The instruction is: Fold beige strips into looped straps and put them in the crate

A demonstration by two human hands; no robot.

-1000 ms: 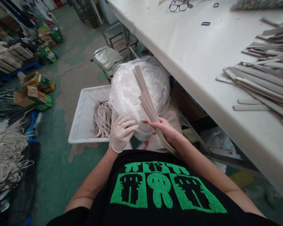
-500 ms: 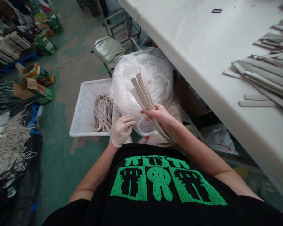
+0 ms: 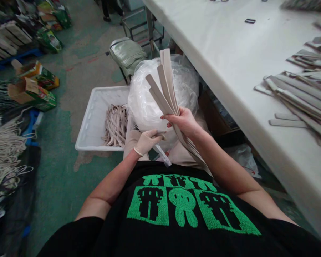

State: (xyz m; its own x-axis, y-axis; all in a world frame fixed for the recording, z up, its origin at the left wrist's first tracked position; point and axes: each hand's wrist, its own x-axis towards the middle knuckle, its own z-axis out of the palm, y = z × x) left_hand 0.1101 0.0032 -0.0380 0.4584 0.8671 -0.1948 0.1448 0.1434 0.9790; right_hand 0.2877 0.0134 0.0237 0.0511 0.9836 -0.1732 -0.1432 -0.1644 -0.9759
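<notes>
Our right hand (image 3: 186, 123) has its grip closed on at least four strips (image 3: 166, 87), over one plastic bundle (image 3: 141, 96), their lower ends partly hidden by our forearm (image 3: 224, 167). At our left hand (image 3: 146, 142), we cannot tell the grip's state.

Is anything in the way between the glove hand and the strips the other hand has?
Nothing visible blocks the gap between the gloved left hand and the flat strips in the right hand. The big plastic bundle sits behind them.

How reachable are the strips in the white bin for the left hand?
Likely yes: the white bin is open-topped, its strips uncovered; only rim and knee lie between them and the left hand.
</notes>
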